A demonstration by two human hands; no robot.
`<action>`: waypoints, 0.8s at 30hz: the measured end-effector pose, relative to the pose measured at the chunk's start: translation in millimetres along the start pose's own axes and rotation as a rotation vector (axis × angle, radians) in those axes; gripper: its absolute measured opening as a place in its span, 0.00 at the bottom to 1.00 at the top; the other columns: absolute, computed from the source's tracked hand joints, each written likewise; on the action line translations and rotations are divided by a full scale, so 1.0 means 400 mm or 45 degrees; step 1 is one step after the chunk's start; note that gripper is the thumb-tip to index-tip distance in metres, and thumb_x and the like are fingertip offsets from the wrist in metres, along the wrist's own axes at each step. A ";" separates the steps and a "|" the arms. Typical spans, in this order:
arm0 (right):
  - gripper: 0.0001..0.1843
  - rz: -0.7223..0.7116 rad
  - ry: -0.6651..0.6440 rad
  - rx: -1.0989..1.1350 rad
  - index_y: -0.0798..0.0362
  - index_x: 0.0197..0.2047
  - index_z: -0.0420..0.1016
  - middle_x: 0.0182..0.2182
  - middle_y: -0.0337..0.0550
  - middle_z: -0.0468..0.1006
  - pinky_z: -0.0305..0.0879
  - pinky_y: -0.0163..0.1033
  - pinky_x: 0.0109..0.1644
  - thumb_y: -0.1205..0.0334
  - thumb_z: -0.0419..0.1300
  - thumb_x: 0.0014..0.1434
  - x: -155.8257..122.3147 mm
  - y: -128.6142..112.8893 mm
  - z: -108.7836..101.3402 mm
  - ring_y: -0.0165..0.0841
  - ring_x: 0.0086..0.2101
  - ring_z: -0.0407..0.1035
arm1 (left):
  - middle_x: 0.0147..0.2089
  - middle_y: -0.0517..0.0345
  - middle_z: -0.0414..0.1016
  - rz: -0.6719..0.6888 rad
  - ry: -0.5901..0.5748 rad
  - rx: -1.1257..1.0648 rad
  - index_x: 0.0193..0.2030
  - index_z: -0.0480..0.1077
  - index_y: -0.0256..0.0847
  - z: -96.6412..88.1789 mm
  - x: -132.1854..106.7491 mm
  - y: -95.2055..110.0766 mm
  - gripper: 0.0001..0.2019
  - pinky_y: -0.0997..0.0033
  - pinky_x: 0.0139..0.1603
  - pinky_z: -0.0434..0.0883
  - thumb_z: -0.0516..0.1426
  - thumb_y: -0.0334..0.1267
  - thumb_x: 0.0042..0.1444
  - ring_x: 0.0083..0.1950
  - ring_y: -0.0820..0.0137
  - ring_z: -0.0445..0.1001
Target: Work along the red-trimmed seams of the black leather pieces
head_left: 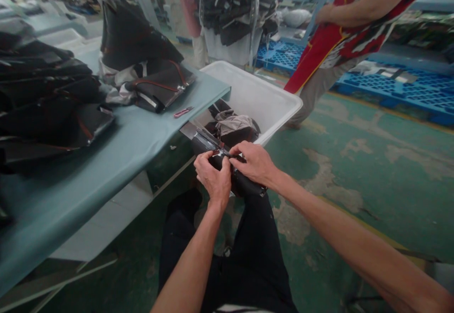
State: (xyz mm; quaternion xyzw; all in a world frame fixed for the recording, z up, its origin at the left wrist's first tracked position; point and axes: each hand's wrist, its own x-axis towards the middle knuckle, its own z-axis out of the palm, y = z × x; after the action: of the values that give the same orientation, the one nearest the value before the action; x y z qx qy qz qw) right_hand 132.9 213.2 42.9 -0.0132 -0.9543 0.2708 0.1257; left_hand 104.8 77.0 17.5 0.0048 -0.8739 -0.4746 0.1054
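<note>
Low over my lap, a black sewn piece (247,184) with a shiny edge stretches between my two hands. My left hand (215,177) pinches its upper edge, thumb and fingers closed on it. Just to the right, my right hand (253,162) grips the same edge, fingertips almost meeting those of the left. What lies between the fingertips is too small to make out. Behind the hands, a white plastic bin (275,96) holds black and grey cloth pieces (236,126). Small red-handled thread snips (183,112) lie on the table near its corner.
On the left is a table with a blue-green cover (142,133). It carries a stack of black pieces (46,86) and another pile with red-brown trim (145,62). A person in red (326,48) stands beyond the bin, near blue pallets (397,93). Behind stands a full container (230,43).
</note>
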 end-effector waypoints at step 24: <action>0.07 0.109 -0.064 -0.221 0.48 0.41 0.80 0.40 0.44 0.82 0.58 0.45 0.45 0.58 0.60 0.66 0.018 -0.026 -0.010 0.40 0.41 0.73 | 0.59 0.48 0.69 0.106 -0.052 -0.039 0.54 0.68 0.45 -0.009 0.010 -0.022 0.18 0.53 0.68 0.68 0.64 0.43 0.58 0.65 0.59 0.69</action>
State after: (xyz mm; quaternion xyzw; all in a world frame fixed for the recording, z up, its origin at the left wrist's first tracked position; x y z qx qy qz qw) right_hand 127.4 207.0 53.3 -0.0579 -0.9756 0.1925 0.0884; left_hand 100.6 68.9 12.7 -0.0428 -0.8678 -0.4833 0.1072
